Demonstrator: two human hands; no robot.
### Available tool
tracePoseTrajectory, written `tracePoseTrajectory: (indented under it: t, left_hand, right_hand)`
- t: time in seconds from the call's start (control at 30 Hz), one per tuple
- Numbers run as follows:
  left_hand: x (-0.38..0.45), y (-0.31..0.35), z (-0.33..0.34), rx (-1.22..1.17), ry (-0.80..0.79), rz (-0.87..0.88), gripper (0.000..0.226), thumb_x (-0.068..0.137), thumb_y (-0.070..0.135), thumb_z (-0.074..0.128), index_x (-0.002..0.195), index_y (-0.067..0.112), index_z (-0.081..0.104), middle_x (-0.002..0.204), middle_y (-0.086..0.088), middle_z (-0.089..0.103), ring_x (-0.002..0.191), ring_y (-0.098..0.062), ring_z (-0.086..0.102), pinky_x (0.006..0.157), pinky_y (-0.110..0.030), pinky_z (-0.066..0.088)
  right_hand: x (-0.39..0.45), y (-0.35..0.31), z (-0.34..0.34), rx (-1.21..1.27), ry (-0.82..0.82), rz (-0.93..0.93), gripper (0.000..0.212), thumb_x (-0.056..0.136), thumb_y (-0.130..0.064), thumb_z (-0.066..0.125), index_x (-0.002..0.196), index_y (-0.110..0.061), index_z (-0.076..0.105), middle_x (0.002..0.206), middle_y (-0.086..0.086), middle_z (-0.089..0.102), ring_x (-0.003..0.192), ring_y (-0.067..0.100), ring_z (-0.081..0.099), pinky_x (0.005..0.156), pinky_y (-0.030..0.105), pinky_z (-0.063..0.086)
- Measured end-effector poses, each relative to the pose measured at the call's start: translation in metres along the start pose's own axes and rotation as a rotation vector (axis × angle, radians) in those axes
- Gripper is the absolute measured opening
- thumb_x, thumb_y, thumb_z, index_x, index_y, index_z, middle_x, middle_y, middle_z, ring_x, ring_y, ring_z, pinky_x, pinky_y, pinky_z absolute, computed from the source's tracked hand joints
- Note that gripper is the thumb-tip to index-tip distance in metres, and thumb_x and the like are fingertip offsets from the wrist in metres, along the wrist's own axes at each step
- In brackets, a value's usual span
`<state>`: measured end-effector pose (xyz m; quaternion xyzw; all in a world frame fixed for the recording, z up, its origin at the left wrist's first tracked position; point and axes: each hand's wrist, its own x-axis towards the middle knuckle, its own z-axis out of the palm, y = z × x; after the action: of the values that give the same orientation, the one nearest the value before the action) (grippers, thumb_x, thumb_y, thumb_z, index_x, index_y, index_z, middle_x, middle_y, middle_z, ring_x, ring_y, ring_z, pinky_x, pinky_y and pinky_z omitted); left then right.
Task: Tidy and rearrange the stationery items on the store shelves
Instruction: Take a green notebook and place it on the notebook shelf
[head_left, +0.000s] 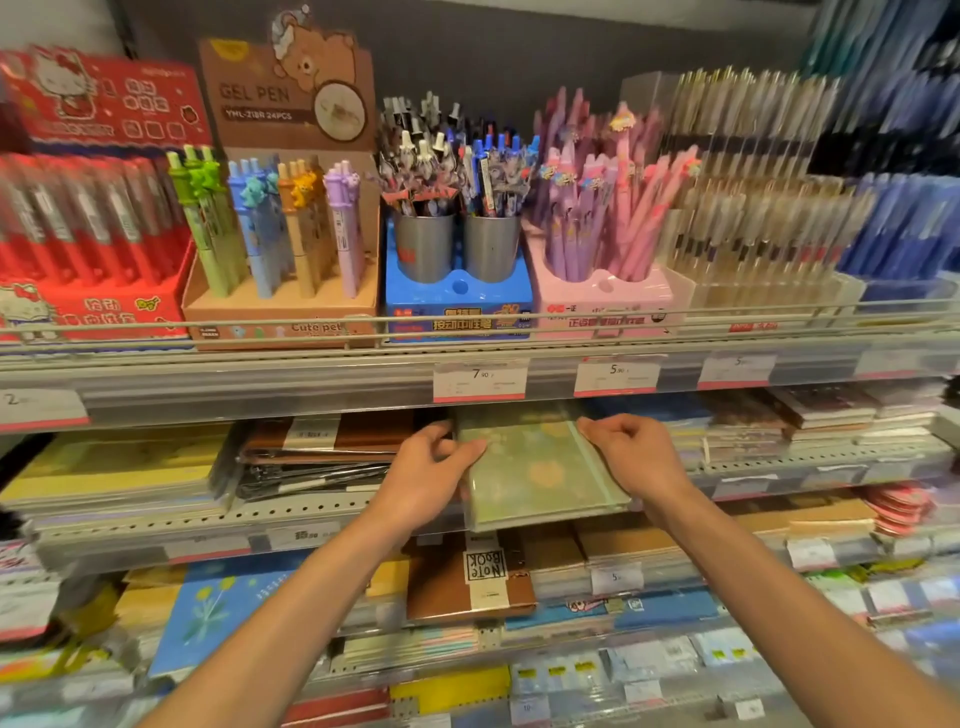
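Nearest us, low shelves held flat stock: a brown notebook with a white "NOTE BOOK" label (470, 577) and a blue flower-print notebook (218, 613), packed edge to edge.

Above these, our left hand (423, 475) and right hand (631, 457) each gripped a side edge of a pale green plastic-wrapped notebook (540, 478), fingers curled over it. It sat tilted, its front edge jutting past the lip of the middle shelf (208, 514). A stack of brown and black wrapped notebooks (317, 452) lay just beside our left hand; small stacked notebooks (810, 421) crowded the right. Little free room either side.

Farther up, beyond white price tags (480, 382), stood a brown cardboard gel pen display (283, 208), two grey metal pen cups (457, 247) and a pink pen holder (602, 291), touching side by side.
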<state>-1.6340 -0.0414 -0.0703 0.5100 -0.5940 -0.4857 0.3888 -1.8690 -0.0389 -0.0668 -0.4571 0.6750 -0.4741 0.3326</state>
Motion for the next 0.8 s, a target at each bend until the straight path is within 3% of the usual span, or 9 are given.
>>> tracePoseTrajectory:
  t: [0.1,0.2,0.27,0.33,0.4,0.47,0.63,0.7,0.8]
  left_hand:
    - [-0.017,-0.004,-0.003,-0.031,-0.046,-0.018,0.080,0.089,0.030,0.069,0.154,0.024,0.022,0.101,0.007,0.071,0.072,-0.011,0.071,0.069,-0.029,0.060]
    - [-0.032,-0.011,-0.007,0.059,-0.092,0.044,0.093,0.080,0.036,0.077,0.153,0.032,0.020,0.111,0.009,0.064,0.076,-0.020,0.069,0.077,-0.034,0.059]
    - [-0.035,-0.014,-0.009,0.117,-0.110,0.084,0.102,0.071,0.044,0.080,0.153,0.033,0.022,0.115,0.012,0.061,0.078,-0.018,0.065,0.084,-0.034,0.057]
    - [-0.035,-0.014,-0.010,0.184,-0.088,0.134,0.105,0.064,0.051,0.081,0.152,0.033,0.025,0.115,0.016,0.057,0.074,-0.009,0.061,0.082,-0.027,0.056]
    - [-0.032,-0.014,-0.010,0.254,-0.038,0.189,0.101,0.063,0.054,0.080,0.149,0.030,0.032,0.115,0.017,0.054,0.075,-0.008,0.060,0.076,-0.019,0.053]
    - [-0.029,-0.017,-0.010,0.317,-0.007,0.227,0.095,0.066,0.057,0.078,0.148,0.028,0.039,0.114,0.018,0.052,0.080,-0.010,0.061,0.074,-0.016,0.050]
    - [-0.023,-0.024,-0.012,0.414,0.055,0.289,0.081,0.073,0.063,0.072,0.143,0.033,0.046,0.112,0.024,0.050,0.085,-0.006,0.060,0.079,-0.023,0.052]
    - [-0.022,-0.025,-0.012,0.476,0.077,0.314,0.076,0.076,0.066,0.067,0.142,0.035,0.047,0.112,0.025,0.051,0.093,-0.002,0.057,0.082,-0.020,0.048]
    - [-0.020,-0.027,-0.014,0.718,0.143,0.428,0.076,0.080,0.076,0.050,0.141,0.031,0.050,0.126,0.020,0.053,0.115,0.003,0.044,0.095,-0.018,0.034]
  right_hand:
    - [0.009,-0.002,0.000,-0.003,-0.010,0.004,0.024,0.090,-0.034,0.071,0.095,-0.010,0.069,0.089,0.002,0.071,0.083,0.016,0.065,0.063,0.027,0.047]
    - [0.019,-0.002,0.001,-0.013,0.003,-0.006,0.020,0.088,-0.027,0.072,0.093,-0.008,0.068,0.089,0.005,0.072,0.081,0.018,0.066,0.065,0.031,0.050]
    - [0.025,-0.002,0.001,-0.035,-0.002,-0.028,0.015,0.087,-0.025,0.072,0.091,-0.010,0.070,0.090,0.005,0.074,0.083,0.020,0.067,0.071,0.035,0.052]
    - [0.030,-0.001,0.002,-0.033,-0.005,-0.038,0.015,0.086,-0.026,0.073,0.094,-0.014,0.071,0.093,0.004,0.074,0.087,0.022,0.068,0.079,0.039,0.054]
    - [0.032,-0.001,0.001,-0.039,-0.012,-0.046,0.018,0.087,-0.030,0.073,0.098,-0.017,0.071,0.097,0.003,0.074,0.090,0.021,0.066,0.084,0.040,0.053]
    - [0.028,-0.004,-0.002,-0.034,-0.069,-0.039,0.021,0.090,-0.034,0.069,0.104,-0.018,0.070,0.098,-0.001,0.073,0.090,0.016,0.066,0.080,0.036,0.053]
    - [0.003,-0.007,-0.029,-0.066,-0.256,-0.134,0.026,0.095,-0.036,0.063,0.118,-0.024,0.065,0.102,-0.011,0.071,0.090,0.003,0.067,0.064,0.016,0.051]
    - [-0.005,-0.003,-0.041,-0.134,-0.316,-0.202,0.039,0.091,-0.043,0.065,0.127,-0.029,0.061,0.113,-0.014,0.068,0.096,0.001,0.066,0.073,0.016,0.053]
    - [-0.014,0.006,-0.048,-0.353,-0.381,-0.361,0.066,0.076,-0.061,0.067,0.136,-0.037,0.054,0.128,-0.022,0.057,0.115,-0.006,0.054,0.092,0.019,0.043]
